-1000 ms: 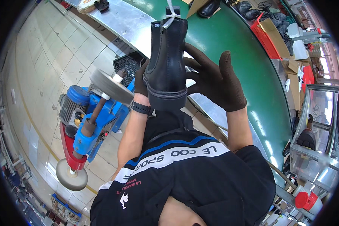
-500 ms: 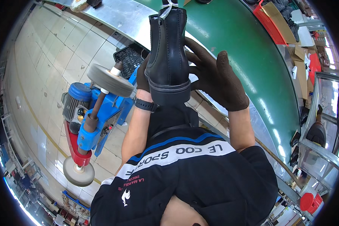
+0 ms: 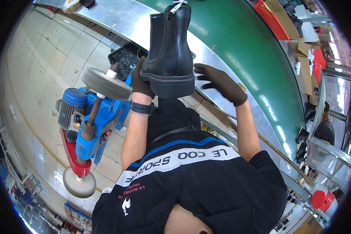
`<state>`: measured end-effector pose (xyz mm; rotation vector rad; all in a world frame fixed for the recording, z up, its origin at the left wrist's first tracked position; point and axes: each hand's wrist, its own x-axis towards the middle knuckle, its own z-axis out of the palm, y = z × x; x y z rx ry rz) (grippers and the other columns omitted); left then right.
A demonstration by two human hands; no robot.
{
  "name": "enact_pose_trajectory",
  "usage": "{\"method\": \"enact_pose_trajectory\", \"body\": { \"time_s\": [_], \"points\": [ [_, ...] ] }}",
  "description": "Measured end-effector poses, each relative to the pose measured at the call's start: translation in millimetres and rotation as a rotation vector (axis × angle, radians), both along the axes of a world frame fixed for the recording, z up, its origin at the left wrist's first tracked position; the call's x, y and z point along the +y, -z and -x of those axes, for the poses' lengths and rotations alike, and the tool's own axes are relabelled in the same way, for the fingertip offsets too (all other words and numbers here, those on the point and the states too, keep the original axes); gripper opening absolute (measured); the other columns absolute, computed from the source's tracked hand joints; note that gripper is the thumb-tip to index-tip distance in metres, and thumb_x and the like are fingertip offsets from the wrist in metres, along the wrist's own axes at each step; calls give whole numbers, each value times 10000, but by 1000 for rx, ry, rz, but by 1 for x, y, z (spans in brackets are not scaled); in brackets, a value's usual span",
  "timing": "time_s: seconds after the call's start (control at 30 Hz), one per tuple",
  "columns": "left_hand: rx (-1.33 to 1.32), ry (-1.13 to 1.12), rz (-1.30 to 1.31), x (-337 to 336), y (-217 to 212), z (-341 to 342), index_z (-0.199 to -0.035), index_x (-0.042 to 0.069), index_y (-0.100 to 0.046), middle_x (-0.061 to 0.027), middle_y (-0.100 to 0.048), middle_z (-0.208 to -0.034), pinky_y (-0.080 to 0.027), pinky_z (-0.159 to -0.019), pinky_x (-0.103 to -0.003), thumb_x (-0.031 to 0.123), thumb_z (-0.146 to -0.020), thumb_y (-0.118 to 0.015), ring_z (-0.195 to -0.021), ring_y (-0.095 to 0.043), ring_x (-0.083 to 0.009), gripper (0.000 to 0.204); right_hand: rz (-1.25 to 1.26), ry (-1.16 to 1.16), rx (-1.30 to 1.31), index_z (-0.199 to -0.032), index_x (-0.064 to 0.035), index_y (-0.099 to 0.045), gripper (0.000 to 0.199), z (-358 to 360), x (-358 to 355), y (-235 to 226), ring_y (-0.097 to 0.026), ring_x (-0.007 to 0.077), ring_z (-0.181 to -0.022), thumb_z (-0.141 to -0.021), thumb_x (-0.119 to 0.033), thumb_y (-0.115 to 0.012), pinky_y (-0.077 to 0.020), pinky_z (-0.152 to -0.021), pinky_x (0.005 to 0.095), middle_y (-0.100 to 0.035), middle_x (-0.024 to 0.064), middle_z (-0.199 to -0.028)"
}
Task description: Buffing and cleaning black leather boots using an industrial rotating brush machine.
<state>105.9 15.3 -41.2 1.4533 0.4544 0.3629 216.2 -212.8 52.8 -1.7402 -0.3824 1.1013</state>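
Note:
A black ankle boot (image 3: pixel 171 48) with a thick sole is held up in front of me, its heel side facing me. A white strip is tied at its top. My left hand (image 3: pixel 141 80), in a dark brown glove, grips it low on the left side by the sole; part of those fingers is hidden behind the boot. Just right of the heel, my right hand (image 3: pixel 221 84), gloved alike, is open with its fingers stretched toward the boot, seemingly apart from it. On my left wrist is a black watch (image 3: pixel 141 108).
To my left stands a blue and red polishing machine (image 3: pixel 91 134) with an upper wheel (image 3: pixel 106 83) and a lower wheel (image 3: pixel 79 182). A black crate (image 3: pixel 124 58) lies behind it. A green-topped bench (image 3: pixel 238 50) with a metal edge curves along my right. A red basket (image 3: pixel 271 19) stands at far right.
My right hand has drawn back from the boot, its fingers no longer reaching behind it. The boot, in my left hand, has shifted slightly left and turned a little.

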Motion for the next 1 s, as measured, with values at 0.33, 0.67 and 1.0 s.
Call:
{"method": "enact_pose_trajectory", "body": {
  "time_s": [0.33,0.67,1.0],
  "points": [
    [-102,-53,186,-9,-29,3,-1082,-1,-550,-106,-644,-1003,-464,-849,-302,159,-934,-408,-934,-609,-176,260,1033,454,-382,-1363,-100,-219,841,-46,-246,237,-394,383,-1171,-644,-229,-637,-374,-974,382,-234,249,-1318],
    [-255,-72,723,-5,-34,6,-986,36,-592,-89,-647,-951,-453,-852,-326,233,-955,-363,-899,-603,-187,304,1226,402,-312,-1431,-112,-121,944,-57,-228,247,-291,393,-1289,-683,-374,-635,-323,-1023,400,-150,269,-1417],
    [-173,-136,852,-8,-34,1,-996,64,-602,-101,-637,-987,-437,-876,-350,293,-922,-400,-930,-589,-217,314,405,199,-801,-1372,-20,-287,916,-69,0,183,-260,392,-1306,-672,-461,-681,-277,-1053,431,-303,266,-1383]
  ]
}}
